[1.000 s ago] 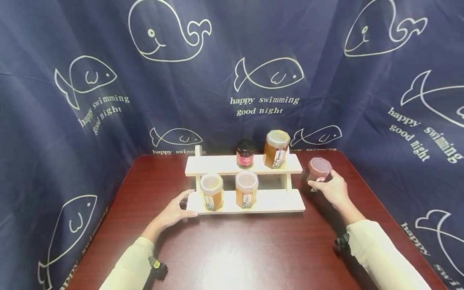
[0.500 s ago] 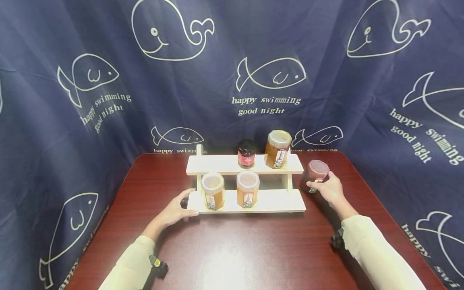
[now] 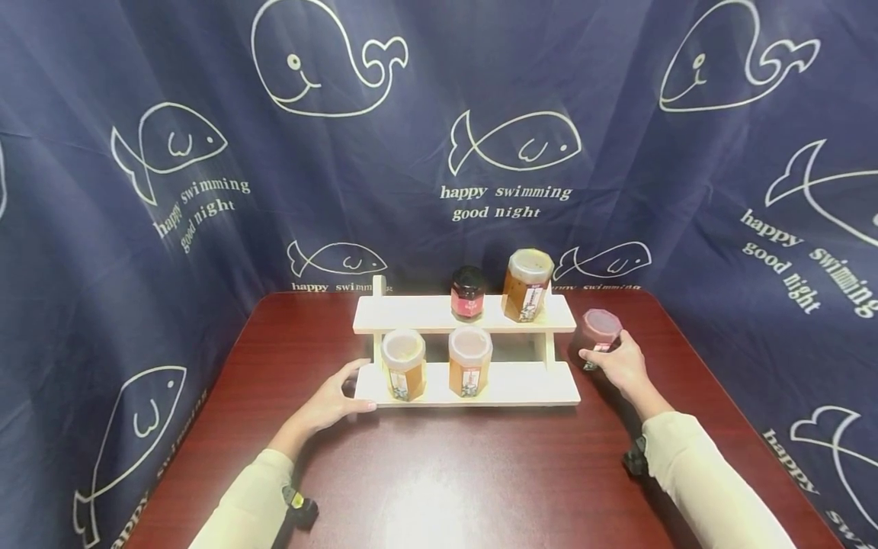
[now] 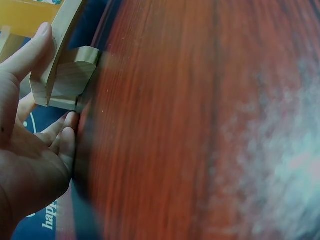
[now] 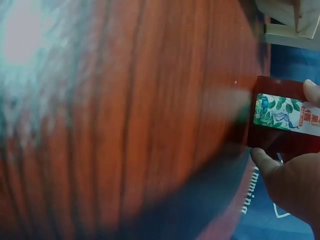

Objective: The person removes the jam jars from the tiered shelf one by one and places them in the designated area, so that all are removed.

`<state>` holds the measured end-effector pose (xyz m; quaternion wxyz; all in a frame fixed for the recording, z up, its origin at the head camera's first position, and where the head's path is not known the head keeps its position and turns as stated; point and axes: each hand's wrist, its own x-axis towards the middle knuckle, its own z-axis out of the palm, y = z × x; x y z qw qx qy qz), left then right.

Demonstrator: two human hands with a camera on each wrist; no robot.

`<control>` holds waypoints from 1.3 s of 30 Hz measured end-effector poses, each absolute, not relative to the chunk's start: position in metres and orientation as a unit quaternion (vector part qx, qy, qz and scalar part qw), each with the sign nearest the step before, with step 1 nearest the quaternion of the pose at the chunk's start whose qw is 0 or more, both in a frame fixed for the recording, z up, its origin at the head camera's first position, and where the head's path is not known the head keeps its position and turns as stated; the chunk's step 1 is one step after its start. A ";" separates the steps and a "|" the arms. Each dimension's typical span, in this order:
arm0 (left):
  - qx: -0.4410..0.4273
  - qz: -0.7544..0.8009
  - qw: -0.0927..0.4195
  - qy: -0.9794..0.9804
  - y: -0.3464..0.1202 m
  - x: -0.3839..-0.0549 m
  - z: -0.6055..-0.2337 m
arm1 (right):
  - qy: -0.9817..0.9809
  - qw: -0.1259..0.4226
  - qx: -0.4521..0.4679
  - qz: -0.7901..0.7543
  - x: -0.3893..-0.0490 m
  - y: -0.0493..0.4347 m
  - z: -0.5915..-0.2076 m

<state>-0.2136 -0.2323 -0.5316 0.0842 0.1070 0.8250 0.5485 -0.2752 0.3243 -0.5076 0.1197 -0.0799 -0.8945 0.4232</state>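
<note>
In the head view, my left hand [image 3: 329, 398] grips the left end of a two-tier wooden shelf [image 3: 521, 385], thumb along its front edge and fingers behind. The left wrist view shows the thumb [image 4: 31, 55] against the wood and other fingers curled below the plank. To the right of the shelf, my right hand [image 3: 623, 364] holds a dark red jar [image 3: 600, 326] with a pale lid between thumb and fingers. The jar is upright and low over the table. Its leafy label [image 5: 280, 111] shows in the right wrist view.
Two amber jars [image 3: 404, 366] stand on the lower tier, left and middle. A small black-lidded jar [image 3: 468, 293] and a tall amber jar [image 3: 527, 286] are on the upper tier. The red-brown table [image 3: 480, 465] meets a dark blue curtain [image 3: 384, 168] behind and at the sides.
My right hand has moved the dark red jar slightly left and lower, closer to the shelf's right end. The left hand keeps its hold on the shelf.
</note>
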 end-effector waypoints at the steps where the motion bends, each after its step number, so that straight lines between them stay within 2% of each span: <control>1: 0.107 0.549 0.084 0.825 -0.232 -0.213 -0.531 | -0.895 0.121 -0.078 0.422 -0.275 0.324 -0.508; 9: 0.107 0.542 0.074 0.830 -0.230 -0.212 -0.528 | -0.898 0.123 -0.056 0.418 -0.274 0.326 -0.506; 16: 0.098 0.543 0.087 0.829 -0.230 -0.210 -0.528 | -0.878 0.200 -0.033 0.433 -0.270 0.330 -0.478; 20: 0.102 0.545 0.083 0.828 -0.230 -0.210 -0.527 | -0.866 0.213 -0.003 0.452 -0.270 0.329 -0.453; 30: 0.110 0.556 0.089 0.819 -0.228 -0.209 -0.523 | -0.770 0.164 0.087 0.611 -0.264 0.297 -0.404; 39: 0.105 0.547 0.089 0.826 -0.229 -0.211 -0.527 | -0.727 0.124 0.119 0.665 -0.264 0.268 -0.387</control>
